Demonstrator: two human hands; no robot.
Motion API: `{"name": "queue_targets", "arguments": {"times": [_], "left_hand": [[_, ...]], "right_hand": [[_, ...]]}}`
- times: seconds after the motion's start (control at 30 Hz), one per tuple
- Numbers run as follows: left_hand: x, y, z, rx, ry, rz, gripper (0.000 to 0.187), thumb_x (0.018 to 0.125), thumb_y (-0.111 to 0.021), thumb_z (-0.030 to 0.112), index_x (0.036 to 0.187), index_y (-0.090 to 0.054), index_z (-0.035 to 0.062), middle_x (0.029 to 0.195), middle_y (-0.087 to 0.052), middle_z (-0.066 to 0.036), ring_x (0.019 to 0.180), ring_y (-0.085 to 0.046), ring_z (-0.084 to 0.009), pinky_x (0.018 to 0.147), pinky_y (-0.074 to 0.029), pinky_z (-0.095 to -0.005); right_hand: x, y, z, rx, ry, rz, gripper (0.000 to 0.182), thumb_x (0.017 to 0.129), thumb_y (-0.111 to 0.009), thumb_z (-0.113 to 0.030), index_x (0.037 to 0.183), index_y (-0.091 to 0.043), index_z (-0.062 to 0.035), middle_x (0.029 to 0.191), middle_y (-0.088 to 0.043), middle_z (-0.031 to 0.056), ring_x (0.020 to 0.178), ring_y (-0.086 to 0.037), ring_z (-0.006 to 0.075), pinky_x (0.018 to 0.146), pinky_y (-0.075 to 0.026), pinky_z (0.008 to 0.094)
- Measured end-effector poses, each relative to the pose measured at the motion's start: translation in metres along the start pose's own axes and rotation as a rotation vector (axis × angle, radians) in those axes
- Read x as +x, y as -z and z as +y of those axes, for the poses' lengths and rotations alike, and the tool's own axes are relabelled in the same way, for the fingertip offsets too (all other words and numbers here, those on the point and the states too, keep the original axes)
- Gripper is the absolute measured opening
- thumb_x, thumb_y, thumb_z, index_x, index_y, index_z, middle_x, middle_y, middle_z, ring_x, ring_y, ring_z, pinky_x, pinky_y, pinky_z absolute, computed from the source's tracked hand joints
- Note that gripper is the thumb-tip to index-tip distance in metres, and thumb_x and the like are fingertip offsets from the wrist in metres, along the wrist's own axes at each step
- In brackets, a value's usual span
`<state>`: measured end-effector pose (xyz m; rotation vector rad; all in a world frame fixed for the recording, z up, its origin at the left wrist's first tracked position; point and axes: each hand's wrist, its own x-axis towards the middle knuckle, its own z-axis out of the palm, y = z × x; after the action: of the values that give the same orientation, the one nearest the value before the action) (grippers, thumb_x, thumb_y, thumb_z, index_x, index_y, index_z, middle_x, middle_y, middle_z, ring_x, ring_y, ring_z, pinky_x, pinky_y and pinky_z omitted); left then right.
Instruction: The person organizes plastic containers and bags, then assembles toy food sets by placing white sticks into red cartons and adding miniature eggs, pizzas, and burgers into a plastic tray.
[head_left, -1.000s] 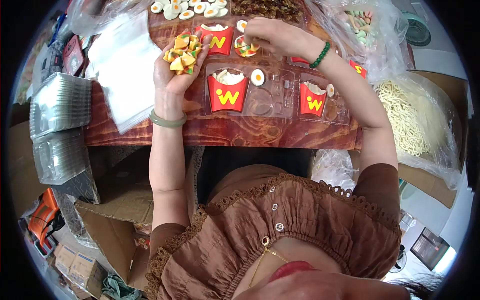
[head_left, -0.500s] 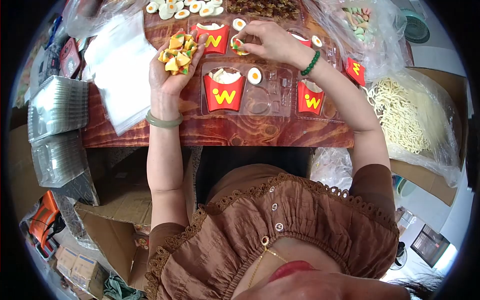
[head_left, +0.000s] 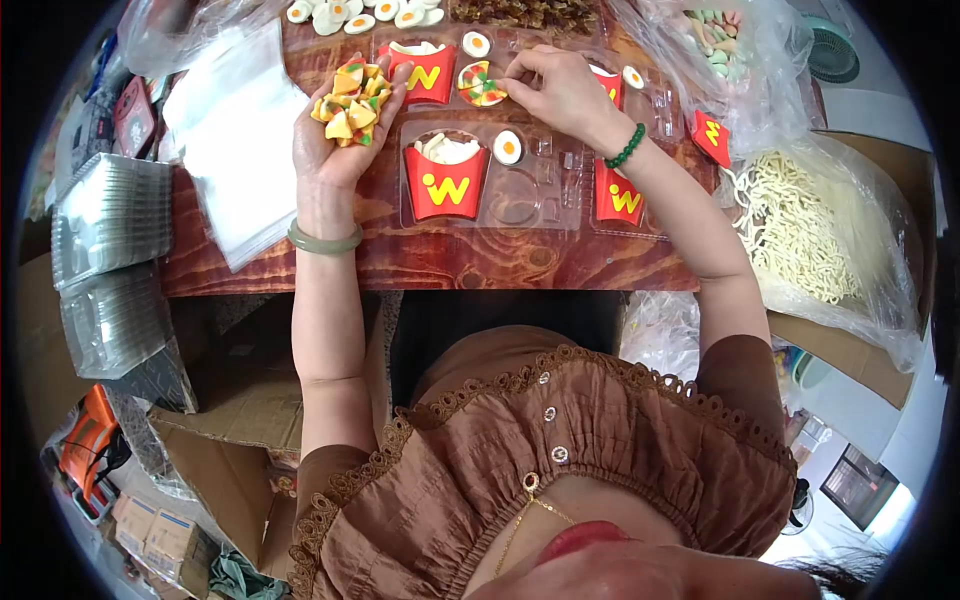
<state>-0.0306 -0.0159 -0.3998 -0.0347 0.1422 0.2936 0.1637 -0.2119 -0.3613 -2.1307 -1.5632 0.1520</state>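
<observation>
My left hand (head_left: 327, 150), palm up, is cupped round a heap of wedge-shaped pizza-slice candies (head_left: 352, 105), yellow with red and green patches. My right hand (head_left: 555, 90) is at the right edge of a round pizza of such wedges (head_left: 480, 85), lying in a compartment of a clear plastic tray. Thumb and fingers are drawn together there; whether something is between them is hidden. Above the pizza sits a fried-egg candy (head_left: 476, 44). To its left stands a red fries box (head_left: 428, 75). The nearer tray holds another fries box (head_left: 446, 180) and egg (head_left: 508, 148).
More trays with red fries boxes (head_left: 619, 195) lie under and beyond my right forearm. Egg candies (head_left: 345, 14) are piled at the back. White plastic bags (head_left: 235, 150) and stacked clear trays (head_left: 112, 215) are at left. A bag of pale strands (head_left: 800, 235) is at right.
My right hand has shifted right from over the pizza to its edge, and more of the pizza shows. My left hand has barely moved, still holding the candies.
</observation>
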Motion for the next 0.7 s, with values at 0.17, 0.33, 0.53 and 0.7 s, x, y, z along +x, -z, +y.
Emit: {"name": "queue_targets", "arguments": {"times": [0.17,0.33,0.53,0.7], "left_hand": [[0.001,0.001,-0.001,-0.011,0.009,-0.008,0.043,0.097,-0.034,0.022,0.13,-0.034,-0.0055,0.133,-0.036,-0.028,0.125,-0.035,-0.0457,0.105,-0.035,-0.0502],[-0.004,-0.012,-0.009,0.05,-0.025,0.069,0.043,0.097,-0.033,0.023,0.129,-0.037,-0.0047,0.133,-0.038,-0.026,0.124,-0.038,-0.0414,0.104,-0.035,-0.0492],[-0.007,-0.021,-0.02,-0.042,0.15,-0.11,0.038,0.096,-0.036,0.023,0.125,-0.044,-0.0005,0.125,-0.048,-0.02,0.116,-0.048,-0.0324,0.102,-0.038,-0.048],[-0.011,-0.028,-0.023,-0.002,0.096,0.014,0.039,0.096,-0.036,0.024,0.125,-0.044,-0.001,0.126,-0.047,-0.021,0.117,-0.048,-0.0328,0.101,-0.04,-0.0474]], "right_hand": [[-0.002,-0.007,-0.005,-0.05,0.0,0.031,0.02,0.081,-0.066,-0.022,0.086,-0.064,-0.0031,0.08,-0.061,0.0104,0.067,-0.06,0.0224,0.063,-0.047,0.0316],[0.014,0.005,-0.031,0.315,-0.095,0.038,0.019,0.082,-0.067,-0.016,0.094,-0.064,-0.0016,0.088,-0.063,0.0058,0.074,-0.058,0.0085,0.068,-0.047,0.0237],[0.044,0.006,-0.069,0.328,0.334,-0.044,0.018,0.086,-0.062,-0.015,0.099,-0.063,-0.0014,0.09,-0.062,0.0027,0.083,-0.058,0.009,0.071,-0.048,0.0246],[0.039,0.017,-0.08,0.625,-0.127,-0.097,0.015,0.088,-0.061,-0.015,0.096,-0.062,-0.0027,0.082,-0.061,-0.0015,0.07,-0.054,0.0033,0.061,-0.045,0.0193]]}}
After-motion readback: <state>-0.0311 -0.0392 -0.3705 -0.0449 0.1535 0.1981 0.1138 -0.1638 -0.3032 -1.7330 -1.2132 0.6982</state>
